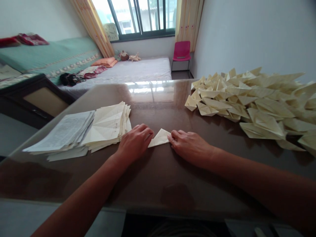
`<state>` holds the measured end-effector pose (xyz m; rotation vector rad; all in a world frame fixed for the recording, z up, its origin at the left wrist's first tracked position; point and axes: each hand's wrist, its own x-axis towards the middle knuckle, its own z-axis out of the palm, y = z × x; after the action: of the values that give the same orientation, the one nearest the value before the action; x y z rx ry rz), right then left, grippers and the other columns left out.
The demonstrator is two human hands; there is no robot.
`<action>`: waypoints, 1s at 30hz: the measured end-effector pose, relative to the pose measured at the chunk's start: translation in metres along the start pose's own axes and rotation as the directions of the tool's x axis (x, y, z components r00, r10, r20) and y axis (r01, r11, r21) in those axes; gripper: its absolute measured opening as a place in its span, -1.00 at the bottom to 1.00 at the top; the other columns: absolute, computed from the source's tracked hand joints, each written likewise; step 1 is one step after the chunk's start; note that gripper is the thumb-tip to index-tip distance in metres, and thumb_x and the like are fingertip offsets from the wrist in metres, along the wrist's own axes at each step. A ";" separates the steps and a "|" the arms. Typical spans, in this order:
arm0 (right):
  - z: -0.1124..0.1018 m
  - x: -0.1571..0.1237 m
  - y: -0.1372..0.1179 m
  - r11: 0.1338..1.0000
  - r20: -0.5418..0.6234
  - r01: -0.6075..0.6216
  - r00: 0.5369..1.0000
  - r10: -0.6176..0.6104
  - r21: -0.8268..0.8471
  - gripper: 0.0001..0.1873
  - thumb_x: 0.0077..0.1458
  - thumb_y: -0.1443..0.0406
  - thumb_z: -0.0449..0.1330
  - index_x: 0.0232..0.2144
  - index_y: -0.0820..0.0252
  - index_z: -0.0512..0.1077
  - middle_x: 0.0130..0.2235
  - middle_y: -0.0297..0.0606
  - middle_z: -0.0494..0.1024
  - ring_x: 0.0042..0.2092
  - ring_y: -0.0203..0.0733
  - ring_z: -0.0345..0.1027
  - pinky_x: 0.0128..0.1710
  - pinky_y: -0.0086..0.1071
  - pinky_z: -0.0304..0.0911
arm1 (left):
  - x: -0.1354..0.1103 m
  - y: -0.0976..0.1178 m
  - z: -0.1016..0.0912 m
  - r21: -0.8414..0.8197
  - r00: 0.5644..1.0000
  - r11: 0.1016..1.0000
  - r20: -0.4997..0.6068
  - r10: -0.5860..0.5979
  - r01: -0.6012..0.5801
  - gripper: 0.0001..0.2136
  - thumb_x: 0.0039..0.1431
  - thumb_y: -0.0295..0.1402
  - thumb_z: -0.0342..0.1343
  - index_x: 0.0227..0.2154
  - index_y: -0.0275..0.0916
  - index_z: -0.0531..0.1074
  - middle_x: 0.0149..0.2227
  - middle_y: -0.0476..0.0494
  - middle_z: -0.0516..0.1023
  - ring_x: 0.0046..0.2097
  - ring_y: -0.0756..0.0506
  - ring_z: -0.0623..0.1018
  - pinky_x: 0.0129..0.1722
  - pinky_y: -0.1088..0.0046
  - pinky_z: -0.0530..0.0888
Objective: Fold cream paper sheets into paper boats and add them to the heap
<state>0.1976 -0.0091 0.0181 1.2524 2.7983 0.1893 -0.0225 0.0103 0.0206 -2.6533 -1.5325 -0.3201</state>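
A small cream paper, folded into a triangle (160, 137), lies on the glossy brown table (158, 177). My left hand (135, 142) rests at its left edge with the fingers curled down on the paper. My right hand (189, 144) presses its right edge, fingers bent and together. Both hands hold the piece flat between them.
A stack of flat printed and creased sheets (81, 131) lies to the left. A large heap of folded paper boats (256, 105) covers the table's right side. Beyond the table are a bed (118, 70), a pink chair (181, 52) and a window.
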 end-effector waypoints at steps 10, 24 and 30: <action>-0.003 0.002 0.004 1.000 -0.006 -0.002 1.000 0.002 0.005 -0.73 0.24 0.37 -0.02 -0.05 0.24 0.36 -0.15 -0.11 0.43 -0.19 -0.11 0.36 -0.32 -0.33 0.25 | -0.004 -0.009 -0.006 -0.095 0.972 0.991 0.222 -0.075 0.098 -0.68 0.09 -0.01 0.11 -0.23 -0.12 0.39 -0.20 0.01 0.49 -0.28 -0.08 0.49 -0.41 0.45 0.30; 0.000 0.006 0.009 0.996 0.001 -0.019 1.000 0.019 0.083 -0.76 0.30 0.29 -0.09 -0.19 0.17 0.37 -0.21 -0.18 0.42 -0.26 -0.20 0.36 -0.42 -0.43 0.10 | -0.004 -0.008 -0.001 -0.103 0.982 0.989 0.167 -0.084 0.102 -0.75 0.15 -0.10 0.10 -0.22 -0.13 0.41 -0.24 -0.03 0.50 -0.20 -0.12 0.48 -0.32 0.40 0.37; 0.001 0.009 0.026 0.962 0.012 -0.052 0.999 0.051 0.268 -0.73 0.29 0.21 -0.07 -0.17 0.08 0.41 -0.20 -0.27 0.44 -0.31 -0.26 0.38 -0.40 -0.43 0.08 | 0.000 0.015 0.009 -0.149 0.969 0.958 -0.029 0.243 -0.245 -0.78 0.31 -0.29 -0.07 -0.13 -0.12 0.45 -0.04 -0.10 0.45 0.02 -0.15 0.35 0.00 0.29 0.36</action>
<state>0.2109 0.0147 0.0210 1.3754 2.8617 -0.1983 -0.0078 0.0042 0.0123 -2.9111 -1.2018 -0.4488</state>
